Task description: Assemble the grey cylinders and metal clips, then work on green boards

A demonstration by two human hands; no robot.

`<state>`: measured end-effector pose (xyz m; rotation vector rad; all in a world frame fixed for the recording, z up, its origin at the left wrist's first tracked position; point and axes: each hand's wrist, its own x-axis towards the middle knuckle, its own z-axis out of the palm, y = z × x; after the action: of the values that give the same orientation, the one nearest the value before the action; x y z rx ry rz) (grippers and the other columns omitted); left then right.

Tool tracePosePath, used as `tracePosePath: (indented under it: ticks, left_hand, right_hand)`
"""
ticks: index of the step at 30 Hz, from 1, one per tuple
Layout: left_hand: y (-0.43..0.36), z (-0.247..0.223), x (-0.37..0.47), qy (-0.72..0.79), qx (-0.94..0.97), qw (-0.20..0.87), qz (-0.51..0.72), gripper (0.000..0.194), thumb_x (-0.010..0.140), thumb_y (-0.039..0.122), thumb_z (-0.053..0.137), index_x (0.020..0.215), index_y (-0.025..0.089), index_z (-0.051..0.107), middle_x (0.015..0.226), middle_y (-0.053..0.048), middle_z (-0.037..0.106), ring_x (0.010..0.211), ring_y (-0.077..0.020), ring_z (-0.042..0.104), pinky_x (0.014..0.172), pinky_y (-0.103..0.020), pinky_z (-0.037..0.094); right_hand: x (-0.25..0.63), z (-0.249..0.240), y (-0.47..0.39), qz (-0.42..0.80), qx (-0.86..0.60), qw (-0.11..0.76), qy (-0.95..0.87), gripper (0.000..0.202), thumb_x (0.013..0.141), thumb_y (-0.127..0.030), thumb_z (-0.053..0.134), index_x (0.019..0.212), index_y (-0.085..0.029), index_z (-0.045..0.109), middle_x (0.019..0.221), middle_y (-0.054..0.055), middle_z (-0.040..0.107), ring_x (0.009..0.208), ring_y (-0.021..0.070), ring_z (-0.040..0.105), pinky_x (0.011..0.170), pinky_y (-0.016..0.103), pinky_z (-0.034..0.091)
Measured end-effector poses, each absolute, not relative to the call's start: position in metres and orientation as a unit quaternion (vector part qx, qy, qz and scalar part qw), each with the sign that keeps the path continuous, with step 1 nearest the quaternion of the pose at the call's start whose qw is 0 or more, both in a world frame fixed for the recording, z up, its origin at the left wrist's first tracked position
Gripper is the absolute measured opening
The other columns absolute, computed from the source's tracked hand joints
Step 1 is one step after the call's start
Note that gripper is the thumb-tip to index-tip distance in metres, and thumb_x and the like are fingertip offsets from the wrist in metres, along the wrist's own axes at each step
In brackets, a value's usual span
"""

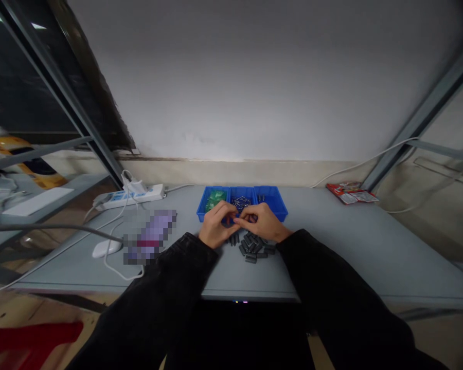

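Clearly close work in a tight spot

A pale wall (239, 77) fills the upper frame; below it the grey table (339, 267) spans the middle, with two black sleeves (327, 277) reaching up from the bottom edge; three joined blue trays (280, 205) stand at the centre, and a power strip (154, 192) lies left of them; a white cable (119, 274) loops just beside the left sleeve, and one wide sweep of that forearm could drag it.

The left hand (218, 223) and right hand (264, 221) meet at mid-frame, partly covering the trays' near edge; their fingers are curled inward, tips almost together; I cannot tell whether anything is pinched between them; should a small piece be there, a loose pinch might let it slip.

Dark cylinders (250, 259) lie heaped on the table under the right hand, a few more below the left; the wrist sits close enough that lowering it would probably scatter some, and round ones may roll; slender metal pieces (242, 200) crowd the middle tray, green pieces (215, 198) the left; a bump to the rim could mix them.
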<state>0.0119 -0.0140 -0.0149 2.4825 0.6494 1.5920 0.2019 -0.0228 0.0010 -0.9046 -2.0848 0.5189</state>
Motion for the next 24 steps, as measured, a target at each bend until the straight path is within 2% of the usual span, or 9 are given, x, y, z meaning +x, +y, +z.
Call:
tracePosePath:
  ticks: [5, 14, 18, 21, 24]
  left_hand:
    - [-0.016, -0.013, 0.013, 0.221, 0.821, 0.065, 0.522, 0.023, 0.089, 0.035, 0.072, 0.089, 0.017, 0.058, 0.083, -0.002, 0.058, 0.068, -0.0123, 0.051, 0.061, -0.026, 0.047]
    - [-0.017, -0.012, 0.012, 0.23, 0.821, 0.07, 0.518, 0.025, 0.087, 0.037, 0.074, 0.092, 0.016, 0.06, 0.082, -0.002, 0.058, 0.068, -0.0125, 0.053, 0.063, -0.026, 0.047]
    - [-0.017, -0.013, 0.011, 0.25, 0.811, 0.074, 0.524, 0.028, 0.085, 0.04, 0.076, 0.091, 0.016, 0.062, 0.081, -0.002, 0.062, 0.067, -0.0127, 0.056, 0.063, -0.026, 0.049]
    - [-0.015, -0.014, 0.01, 0.282, 0.801, 0.098, 0.519, 0.035, 0.083, 0.044, 0.078, 0.1, 0.016, 0.065, 0.08, -0.003, 0.067, 0.065, -0.0126, 0.059, 0.063, -0.026, 0.052]
    - [-0.013, -0.014, 0.009, 0.303, 0.794, 0.107, 0.516, 0.027, 0.089, 0.039, 0.073, 0.104, 0.017, 0.07, 0.082, -0.003, 0.073, 0.067, -0.0135, 0.066, 0.068, -0.027, 0.056]
  right_hand:
    - [0.201, 0.005, -0.026, 0.281, -0.348, 0.39, -0.805, 0.019, 0.089, -0.033, 0.069, 0.078, -0.018, 0.072, 0.067, -0.001, 0.068, 0.06, 0.0115, 0.056, 0.057, 0.026, 0.042]
    - [0.201, 0.011, -0.03, 0.349, -0.319, 0.396, -0.787, 0.011, 0.086, -0.029, 0.073, 0.086, -0.018, 0.074, 0.08, 0.001, 0.073, 0.071, 0.0139, 0.062, 0.064, 0.027, 0.044]
    - [0.198, 0.012, -0.032, 0.334, -0.321, 0.421, -0.78, 0.009, 0.088, -0.026, 0.069, 0.088, -0.019, 0.074, 0.082, 0.002, 0.073, 0.073, 0.0144, 0.062, 0.066, 0.028, 0.046]
    - [0.198, 0.008, -0.028, 0.311, -0.325, 0.459, -0.766, 0.01, 0.09, -0.027, 0.066, 0.089, -0.019, 0.073, 0.087, 0.003, 0.073, 0.075, 0.0145, 0.063, 0.068, 0.029, 0.049]
    - [0.201, 0.002, -0.021, 0.304, -0.323, 0.511, -0.736, 0.012, 0.09, -0.03, 0.068, 0.095, -0.019, 0.07, 0.089, 0.004, 0.073, 0.075, 0.0151, 0.065, 0.07, 0.03, 0.052]
